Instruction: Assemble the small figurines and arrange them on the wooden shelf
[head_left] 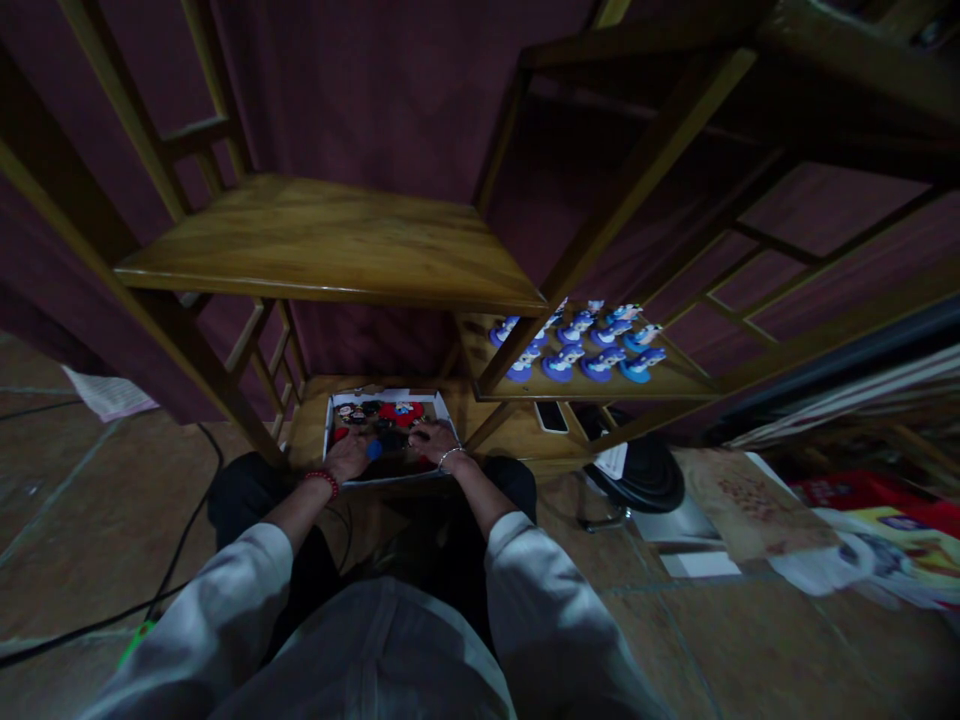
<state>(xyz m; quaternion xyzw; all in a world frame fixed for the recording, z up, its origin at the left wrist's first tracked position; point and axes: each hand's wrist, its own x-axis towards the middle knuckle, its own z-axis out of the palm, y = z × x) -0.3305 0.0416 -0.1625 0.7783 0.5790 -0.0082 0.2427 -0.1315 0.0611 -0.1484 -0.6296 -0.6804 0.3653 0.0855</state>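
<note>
A shallow white-edged box (328, 425) rests on the low wooden shelf in front of me. Inside it lie red, black and blue small items, among them a bright red piece (397, 412) near the back. My left hand (349, 455), with a red bead bracelet, reaches into the left part of the box beside a round blue piece (374, 450). My right hand (435, 441), with a pale bracelet, is over the box's right part, its fingers at a dark item. The dim light hides what either hand's fingertips hold, if anything.
Several purple-and-white figurines (562, 362) stand on a raised shelf to the right. Above the box juts a wooden shelf (337, 240). A phone (551, 416) lies right of the box. A black round stool (645, 475) and cables (202, 500) are on the floor.
</note>
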